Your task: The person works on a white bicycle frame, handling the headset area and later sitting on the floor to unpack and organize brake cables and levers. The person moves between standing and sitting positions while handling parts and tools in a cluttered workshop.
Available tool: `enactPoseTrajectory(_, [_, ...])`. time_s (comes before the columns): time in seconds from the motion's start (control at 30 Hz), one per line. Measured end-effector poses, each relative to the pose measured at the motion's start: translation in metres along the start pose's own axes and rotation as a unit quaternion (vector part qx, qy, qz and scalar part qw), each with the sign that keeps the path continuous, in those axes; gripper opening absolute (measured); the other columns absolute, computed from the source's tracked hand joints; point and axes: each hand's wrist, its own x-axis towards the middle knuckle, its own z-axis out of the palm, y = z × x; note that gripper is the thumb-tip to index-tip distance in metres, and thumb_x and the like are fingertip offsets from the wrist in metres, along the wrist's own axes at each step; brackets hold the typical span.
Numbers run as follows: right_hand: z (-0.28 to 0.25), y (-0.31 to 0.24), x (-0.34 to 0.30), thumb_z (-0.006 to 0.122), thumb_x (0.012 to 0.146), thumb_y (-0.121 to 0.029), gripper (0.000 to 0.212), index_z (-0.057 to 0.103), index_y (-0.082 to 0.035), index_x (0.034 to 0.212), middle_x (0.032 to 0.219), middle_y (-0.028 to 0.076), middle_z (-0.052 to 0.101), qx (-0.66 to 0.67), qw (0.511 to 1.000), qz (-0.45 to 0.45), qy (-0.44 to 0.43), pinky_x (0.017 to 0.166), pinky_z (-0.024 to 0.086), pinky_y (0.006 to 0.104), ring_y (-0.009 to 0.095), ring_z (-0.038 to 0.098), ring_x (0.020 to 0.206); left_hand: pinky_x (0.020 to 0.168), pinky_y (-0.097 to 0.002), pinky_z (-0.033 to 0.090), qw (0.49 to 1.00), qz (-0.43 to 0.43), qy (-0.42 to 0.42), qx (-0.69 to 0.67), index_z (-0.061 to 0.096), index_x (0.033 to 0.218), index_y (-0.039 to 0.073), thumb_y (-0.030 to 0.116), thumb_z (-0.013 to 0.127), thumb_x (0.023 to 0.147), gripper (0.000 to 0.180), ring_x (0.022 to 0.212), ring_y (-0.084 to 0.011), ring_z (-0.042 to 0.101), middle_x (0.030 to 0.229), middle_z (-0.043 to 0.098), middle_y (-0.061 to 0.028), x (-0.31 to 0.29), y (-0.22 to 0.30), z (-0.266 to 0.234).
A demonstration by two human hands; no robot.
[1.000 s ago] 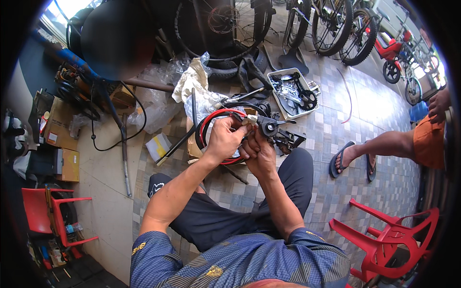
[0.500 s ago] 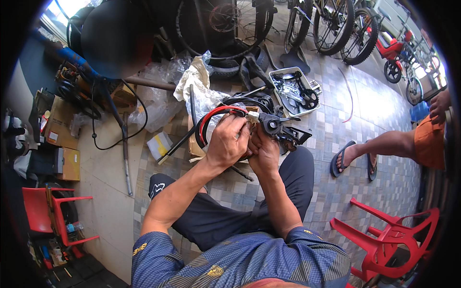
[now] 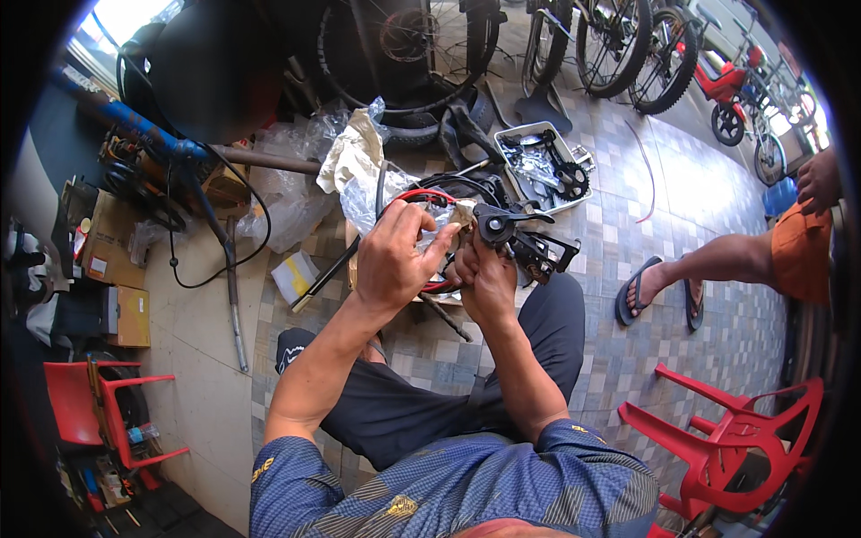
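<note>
My right hand (image 3: 487,280) is closed around a black bike shifter (image 3: 493,224), whose lever points right. Hanging beside it is a black derailleur (image 3: 547,255). My left hand (image 3: 395,258) is just to the left, its fingers curled and its thumb apart from them. The thumb tip comes close to a small pale piece (image 3: 463,215) next to the shifter. Red cable housing (image 3: 421,194) curves behind my left hand, among black cables (image 3: 475,186). Whether the left fingers touch the housing is hidden.
A white tray (image 3: 574,204) of bike parts stands beyond my hands. Plastic wrapping (image 3: 291,202) and a blue frame (image 3: 184,151) lie to the left. A person's leg (image 3: 717,255) is at right, near a red chair (image 3: 735,448). Bike wheels (image 3: 614,49) line the back.
My left hand has drawn back left from the red housing, and its thumb has parted from the fingers. The shifter has shifted slightly left and up with my right hand.
</note>
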Motion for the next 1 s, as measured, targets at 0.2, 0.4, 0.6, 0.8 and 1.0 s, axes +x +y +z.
enactPoseTrajectory(0.2, [0.005,0.012,-0.003,0.059,0.105,-0.028,0.021,0.057,-0.01,0.095,0.064,-0.005,0.038,-0.027,1.0,-0.005,-0.012,0.052,0.038,0.0282,0.008,0.041,0.053,0.066,-0.0371,0.052,0.999,0.007,-0.023,-0.02,0.068,0.093,0.005,0.012,0.081,0.08,0.02,0.076,-0.0254,0.065,0.088,0.064,-0.0081,-0.004,-0.007,0.008])
enactPoseTrajectory(0.4, [-0.005,0.026,0.001,0.058,0.105,-0.027,0.022,0.058,-0.009,0.093,0.067,-0.004,0.043,-0.095,0.993,-0.06,-0.019,0.053,0.038,0.0281,0.008,0.042,0.056,0.07,-0.04,0.054,0.999,-0.014,-0.032,-0.034,0.067,0.095,0.005,0.013,0.077,0.084,0.016,0.084,-0.0297,0.067,0.093,0.065,-0.0089,-0.005,-0.007,0.01])
enactPoseTrajectory(0.6, [0.001,0.029,-0.004,0.059,0.105,-0.025,0.021,0.058,-0.009,0.092,0.066,-0.005,0.04,-0.092,0.994,-0.053,-0.014,0.052,0.038,0.0283,0.009,0.04,0.054,0.077,-0.0427,0.053,0.998,-0.015,-0.045,-0.045,0.065,0.093,0.004,0.006,0.071,0.082,0.013,0.088,-0.032,0.064,0.091,0.063,-0.01,-0.002,-0.013,0.007])
enactPoseTrajectory(0.8, [-0.005,0.021,-0.005,0.061,0.103,-0.024,0.02,0.059,-0.007,0.094,0.064,-0.004,0.039,-0.08,0.997,-0.008,-0.002,0.05,0.038,0.0303,0.009,0.039,0.051,0.076,-0.0393,0.051,0.993,0.081,0.021,0.088,0.064,0.092,0.003,-0.001,0.068,0.078,0.015,0.093,-0.0312,0.057,0.096,0.062,-0.0133,0.012,-0.004,-0.004])
enactPoseTrajectory(1.0, [-0.012,0.018,-0.008,0.057,0.105,-0.022,0.019,0.058,-0.006,0.097,0.065,-0.004,0.039,-0.109,0.994,-0.001,-0.009,0.05,0.036,0.0295,0.008,0.037,0.053,0.073,-0.0481,0.053,0.997,0.064,-0.044,0.022,0.057,0.1,0.002,-0.002,0.061,0.084,0.017,0.087,-0.0403,0.065,0.095,0.06,-0.0175,0.006,-0.016,0.0])
